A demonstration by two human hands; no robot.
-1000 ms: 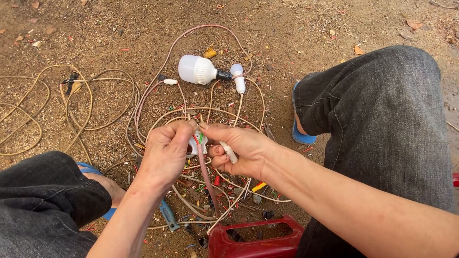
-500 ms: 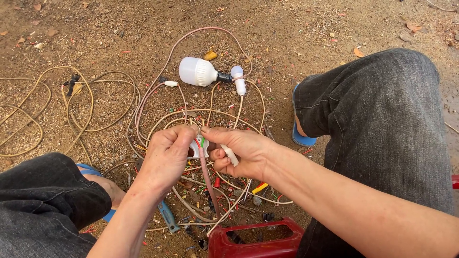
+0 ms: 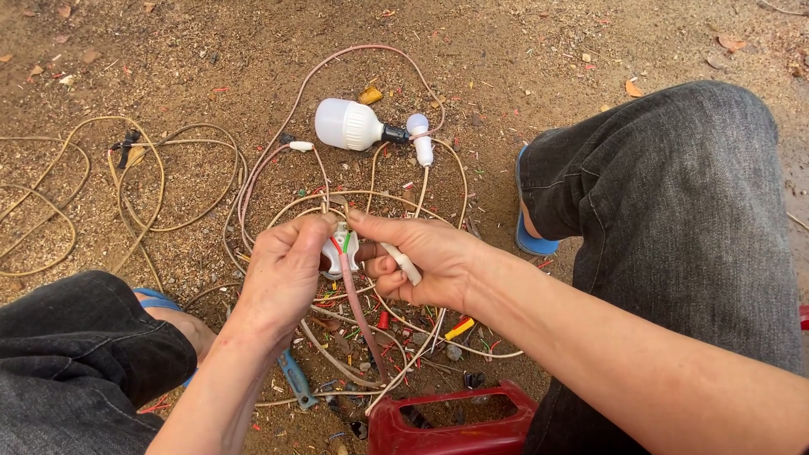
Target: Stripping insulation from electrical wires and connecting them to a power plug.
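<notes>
My left hand (image 3: 286, 274) and my right hand (image 3: 417, 257) meet over a small white plug fitting (image 3: 341, 253) with red and green wire ends showing. The left fingers pinch its left side. The right thumb and forefinger press on its top right, and the same hand also clasps a thin white stick-like tool (image 3: 400, 263). A pinkish cable (image 3: 361, 316) runs down from the fitting toward me. Whether the fitting is an opened plug or a socket piece I cannot tell.
A large white bulb (image 3: 347, 125) in a black holder and a small white bulb (image 3: 420, 136) lie on the dirt beyond my hands. Tan cable loops (image 3: 126, 185) spread left. A red toolbox handle (image 3: 455, 421), a blue-handled tool (image 3: 295, 379) and wire scraps lie near my knees.
Both hands stay on the white fitting with only small finger shifts; the left fingers have closed a little tighter on it.
</notes>
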